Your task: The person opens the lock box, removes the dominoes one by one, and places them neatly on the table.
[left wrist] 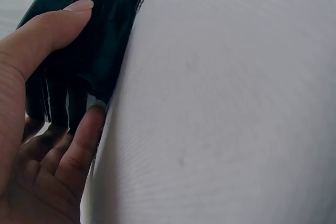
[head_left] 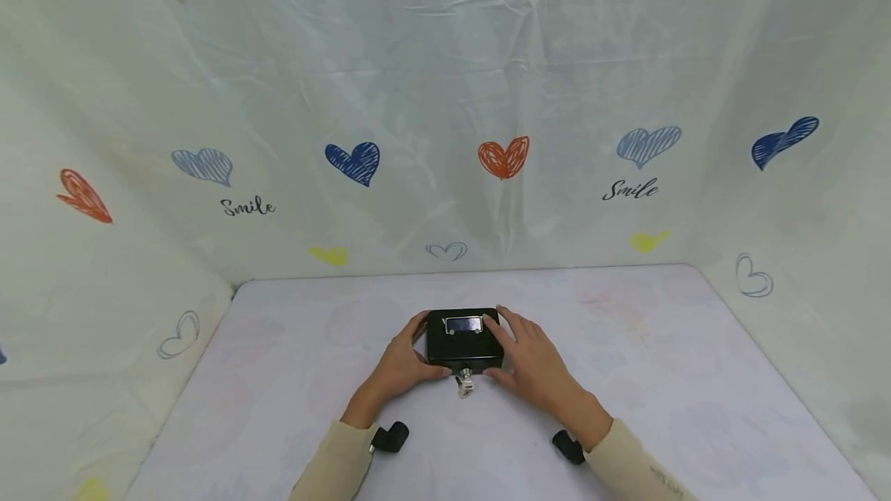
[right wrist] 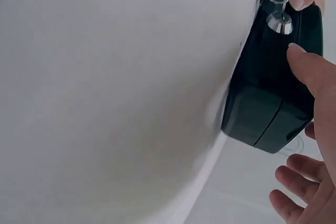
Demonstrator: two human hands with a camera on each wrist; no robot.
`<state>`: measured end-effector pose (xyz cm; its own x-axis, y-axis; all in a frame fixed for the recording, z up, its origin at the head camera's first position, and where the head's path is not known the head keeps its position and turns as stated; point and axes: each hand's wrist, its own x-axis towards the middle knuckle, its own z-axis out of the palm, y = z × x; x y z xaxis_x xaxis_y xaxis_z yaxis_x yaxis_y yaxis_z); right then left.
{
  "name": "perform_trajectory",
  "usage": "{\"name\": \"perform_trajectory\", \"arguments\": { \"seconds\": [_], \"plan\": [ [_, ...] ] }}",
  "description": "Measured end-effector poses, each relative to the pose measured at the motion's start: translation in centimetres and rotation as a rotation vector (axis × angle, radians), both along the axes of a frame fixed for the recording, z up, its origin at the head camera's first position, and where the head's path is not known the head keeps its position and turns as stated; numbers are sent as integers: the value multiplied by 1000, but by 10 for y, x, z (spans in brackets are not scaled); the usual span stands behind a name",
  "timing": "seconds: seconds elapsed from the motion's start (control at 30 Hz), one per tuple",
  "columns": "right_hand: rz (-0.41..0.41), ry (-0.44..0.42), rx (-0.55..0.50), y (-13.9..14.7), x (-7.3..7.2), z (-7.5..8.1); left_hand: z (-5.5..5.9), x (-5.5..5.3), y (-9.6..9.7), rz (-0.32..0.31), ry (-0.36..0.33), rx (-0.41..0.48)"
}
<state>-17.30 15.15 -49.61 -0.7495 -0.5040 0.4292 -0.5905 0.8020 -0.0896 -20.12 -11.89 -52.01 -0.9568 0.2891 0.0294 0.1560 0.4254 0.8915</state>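
Note:
A small black cash box (head_left: 445, 346) with a metal-framed handle plate (head_left: 463, 325) on its lid sits on the table. Its front faces me, with a silver lock (right wrist: 280, 23) and keys on a ring (head_left: 465, 386) hanging from it. My left hand (head_left: 400, 366) grips the box's left end, thumb on the front and fingers round the side. At the right end, my right hand (head_left: 534, 362) holds it with the thumb on the front and a finger reaching the back corner; another finger lies over the lid by the plate. Some right fingers stand apart from the box's side.
The table (head_left: 278, 377) has a pale, faintly patterned cover. Behind it hangs a white sheet (head_left: 431, 99) printed with hearts and "Smile". Black devices (head_left: 391, 437) sit at both wrists.

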Motion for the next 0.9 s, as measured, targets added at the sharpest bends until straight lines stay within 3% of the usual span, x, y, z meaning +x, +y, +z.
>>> {"name": "perform_trajectory", "arguments": {
  "seconds": [0.37,0.9],
  "plan": [
    [11,-70,45,1,-8,1,2,0,1,-10,-21,-7],
    [40,-163,-57,2,-12,-3,9,4,-1,-45,-56,15]
  ]
}}
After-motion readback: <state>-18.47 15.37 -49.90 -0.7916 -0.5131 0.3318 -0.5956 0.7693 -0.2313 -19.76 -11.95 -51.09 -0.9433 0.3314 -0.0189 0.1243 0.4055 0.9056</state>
